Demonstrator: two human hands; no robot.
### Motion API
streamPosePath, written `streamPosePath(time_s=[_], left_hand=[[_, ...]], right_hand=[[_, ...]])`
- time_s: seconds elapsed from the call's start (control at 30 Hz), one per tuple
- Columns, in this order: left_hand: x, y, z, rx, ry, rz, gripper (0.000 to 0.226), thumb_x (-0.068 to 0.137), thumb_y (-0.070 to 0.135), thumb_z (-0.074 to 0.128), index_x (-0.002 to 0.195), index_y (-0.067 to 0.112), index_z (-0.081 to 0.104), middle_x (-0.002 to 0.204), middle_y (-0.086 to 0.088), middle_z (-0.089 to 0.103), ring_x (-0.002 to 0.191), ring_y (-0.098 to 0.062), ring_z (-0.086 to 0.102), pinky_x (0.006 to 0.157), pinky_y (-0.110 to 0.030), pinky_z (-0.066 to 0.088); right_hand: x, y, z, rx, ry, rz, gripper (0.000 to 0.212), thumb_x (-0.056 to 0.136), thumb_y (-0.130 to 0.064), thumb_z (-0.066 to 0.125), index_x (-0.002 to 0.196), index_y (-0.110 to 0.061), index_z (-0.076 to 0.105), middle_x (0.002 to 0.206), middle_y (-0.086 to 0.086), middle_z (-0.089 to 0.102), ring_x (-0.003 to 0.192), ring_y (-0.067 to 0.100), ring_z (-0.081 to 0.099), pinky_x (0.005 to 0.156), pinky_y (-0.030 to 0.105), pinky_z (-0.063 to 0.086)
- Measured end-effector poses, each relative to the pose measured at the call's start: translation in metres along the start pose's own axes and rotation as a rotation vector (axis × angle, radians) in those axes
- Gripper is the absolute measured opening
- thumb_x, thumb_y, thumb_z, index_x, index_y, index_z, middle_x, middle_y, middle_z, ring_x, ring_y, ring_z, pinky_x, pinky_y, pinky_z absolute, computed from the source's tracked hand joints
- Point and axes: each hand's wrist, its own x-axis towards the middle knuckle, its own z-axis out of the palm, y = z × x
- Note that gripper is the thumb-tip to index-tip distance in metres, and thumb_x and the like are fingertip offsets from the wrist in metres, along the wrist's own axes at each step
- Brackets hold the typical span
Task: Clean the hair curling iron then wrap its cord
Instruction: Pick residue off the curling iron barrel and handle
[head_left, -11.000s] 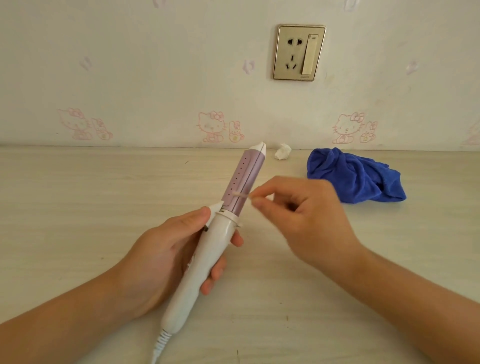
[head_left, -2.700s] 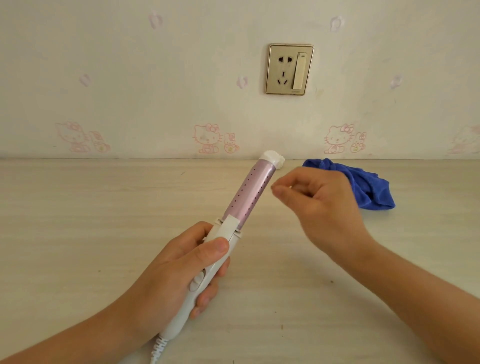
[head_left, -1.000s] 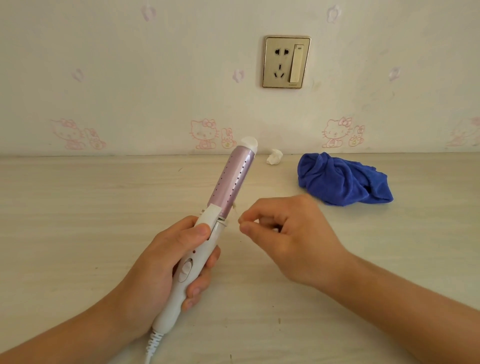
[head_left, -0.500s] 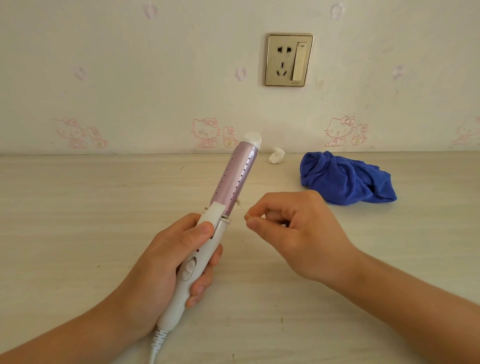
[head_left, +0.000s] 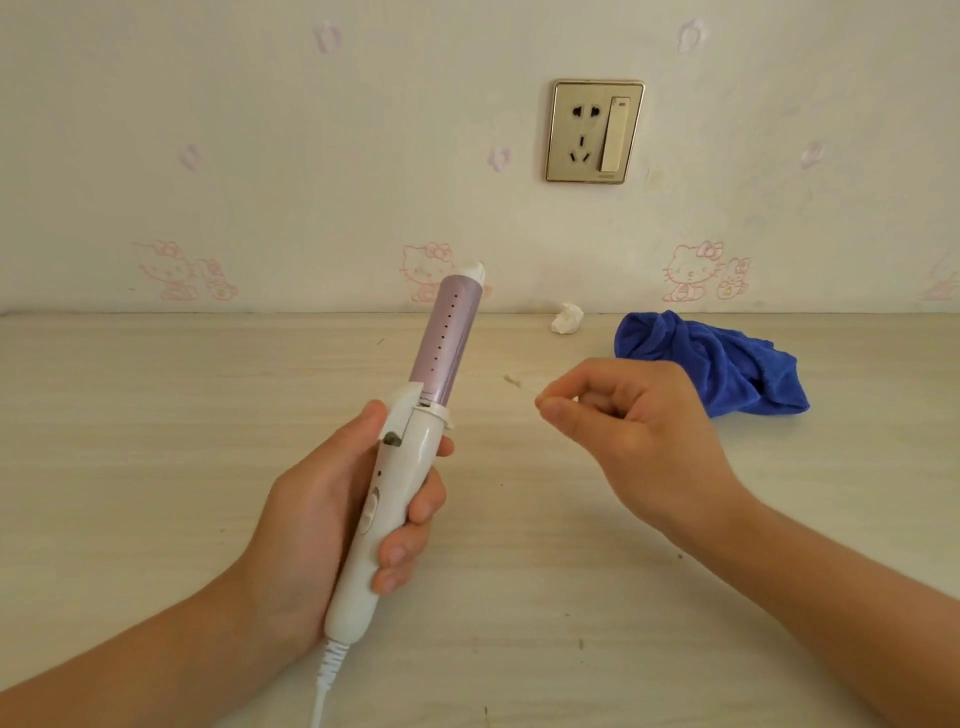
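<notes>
My left hand (head_left: 332, 499) grips the white handle of the curling iron (head_left: 410, 447) and holds it tilted upright above the table, its pale purple barrel pointing up toward the wall. Its white cord (head_left: 324, 680) drops out of the bottom edge of view. My right hand (head_left: 634, 441) is to the right of the iron, apart from it, and pinches a thin cotton swab (head_left: 522, 384) between thumb and forefinger, the swab's tip pointing left toward the barrel.
A crumpled blue cloth (head_left: 717, 364) lies on the light wooden table (head_left: 156, 415) at the back right. A small white wad of tissue (head_left: 567, 318) sits near the wall. A gold wall socket (head_left: 595, 132) is above.
My right hand has drawn the swab away from the base of the barrel to the right. My left hand has turned the iron, so the handle's switch side shows more.
</notes>
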Motion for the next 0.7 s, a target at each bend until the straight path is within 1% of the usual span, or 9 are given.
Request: streamPosePath(time_s=[0.07, 0.17, 0.23, 0.3, 0.37, 0.47, 0.6, 0.7], left_hand=[[0.001, 0.005, -0.003, -0.09, -0.064, -0.058, 0.055, 0.097, 0.055, 0.045, 0.108, 0.006, 0.067, 0.068, -0.011, 0.048, 0.038, -0.013, 0.04, 0.034, -0.02, 0.038], [0.003, 0.012, -0.009, -0.25, -0.181, -0.137, 0.053, 0.101, 0.053, 0.037, 0.108, 0.005, 0.058, 0.068, -0.011, 0.046, 0.039, -0.012, 0.037, 0.032, -0.023, 0.034], [0.005, 0.015, -0.011, -0.354, -0.3, -0.181, 0.052, 0.104, 0.053, 0.03, 0.113, 0.005, 0.049, 0.071, -0.01, 0.048, 0.044, -0.014, 0.033, 0.035, -0.026, 0.034], [0.006, 0.016, -0.012, -0.427, -0.395, -0.225, 0.054, 0.104, 0.056, 0.024, 0.116, 0.006, 0.042, 0.073, -0.01, 0.047, 0.047, -0.015, 0.034, 0.039, -0.027, 0.035], [0.006, 0.016, -0.011, -0.451, -0.458, -0.255, 0.055, 0.104, 0.058, 0.019, 0.116, 0.008, 0.038, 0.072, -0.007, 0.04, 0.048, -0.015, 0.036, 0.04, -0.026, 0.036], [0.005, 0.016, -0.01, -0.463, -0.505, -0.281, 0.057, 0.102, 0.06, 0.015, 0.114, 0.009, 0.037, 0.072, -0.006, 0.033, 0.047, -0.015, 0.037, 0.04, -0.025, 0.038], [0.005, 0.017, -0.01, -0.478, -0.546, -0.293, 0.059, 0.101, 0.06, 0.016, 0.111, 0.007, 0.04, 0.071, -0.006, 0.034, 0.047, -0.015, 0.038, 0.041, -0.025, 0.037], [0.005, 0.017, -0.011, -0.477, -0.545, -0.296, 0.063, 0.101, 0.062, 0.016, 0.11, 0.005, 0.042, 0.071, -0.007, 0.033, 0.047, -0.015, 0.038, 0.041, -0.026, 0.037]], right_hand=[[-0.003, 0.001, 0.004, 0.007, -0.019, 0.013, 0.017, 0.092, -0.009, 0.074, 0.075, -0.013, 0.075, 0.042, -0.012, 0.033, 0.042, 0.006, 0.026, 0.047, 0.017, 0.029], [-0.001, 0.003, 0.001, 0.025, -0.011, 0.031, 0.017, 0.092, -0.01, 0.074, 0.075, -0.014, 0.075, 0.043, -0.008, 0.034, 0.043, 0.008, 0.028, 0.048, 0.02, 0.03], [-0.001, 0.004, 0.0, 0.032, -0.012, 0.043, 0.016, 0.091, -0.011, 0.074, 0.075, -0.013, 0.075, 0.043, -0.006, 0.035, 0.044, 0.009, 0.028, 0.048, 0.02, 0.03], [-0.002, 0.003, 0.001, 0.043, -0.021, 0.05, 0.016, 0.091, -0.011, 0.074, 0.075, -0.012, 0.075, 0.043, -0.006, 0.035, 0.044, 0.008, 0.027, 0.047, 0.018, 0.029], [-0.003, 0.003, 0.003, 0.062, -0.031, 0.052, 0.016, 0.091, -0.01, 0.074, 0.075, -0.012, 0.076, 0.043, -0.008, 0.034, 0.043, 0.007, 0.027, 0.046, 0.015, 0.028], [-0.004, 0.003, 0.003, 0.075, -0.04, 0.047, 0.016, 0.092, -0.011, 0.074, 0.076, -0.013, 0.076, 0.043, -0.007, 0.034, 0.042, 0.006, 0.026, 0.046, 0.014, 0.029], [-0.004, 0.002, 0.002, 0.079, -0.043, 0.048, 0.016, 0.092, -0.012, 0.074, 0.076, -0.012, 0.076, 0.045, 0.0, 0.036, 0.044, 0.008, 0.028, 0.046, 0.016, 0.029], [-0.004, 0.002, 0.002, 0.081, -0.051, 0.051, 0.016, 0.091, -0.013, 0.074, 0.076, -0.013, 0.076, 0.047, 0.004, 0.038, 0.045, 0.01, 0.029, 0.048, 0.019, 0.03]])
